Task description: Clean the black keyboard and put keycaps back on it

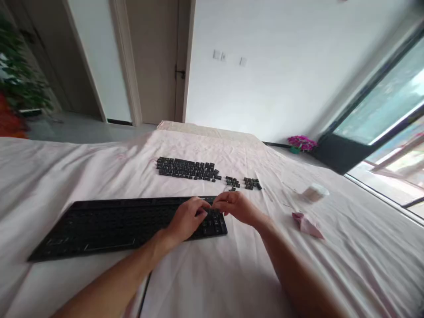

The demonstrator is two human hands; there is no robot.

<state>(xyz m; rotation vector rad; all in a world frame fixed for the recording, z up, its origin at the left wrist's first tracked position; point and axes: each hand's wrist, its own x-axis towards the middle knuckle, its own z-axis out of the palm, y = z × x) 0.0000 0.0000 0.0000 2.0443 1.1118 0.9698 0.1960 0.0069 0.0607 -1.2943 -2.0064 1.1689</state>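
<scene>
A black keyboard [139, 221] lies on the pale pink bedsheet in front of me, with bare-looking dark rows across its left and middle parts. My left hand [188, 218] rests over its right portion, index finger and thumb curved with a dark gap between them. Just beside it, at the number pad [212, 223], my right hand [236, 206] has its fingertips pinched together. Whatever is in that pinch is too small to make out. Behind the keyboard sit several loose black keycaps [187, 168], arranged in rows, with smaller groups of keycaps [252, 183] to the right.
A crumpled pink cloth or paper [308, 225] and a white roll-like object [315, 193] lie on the bedsheet [258, 260] at right. A dark cable [145, 293] runs below the keyboard. Beyond are a door [154, 62], pink flowers [302, 142] and a window.
</scene>
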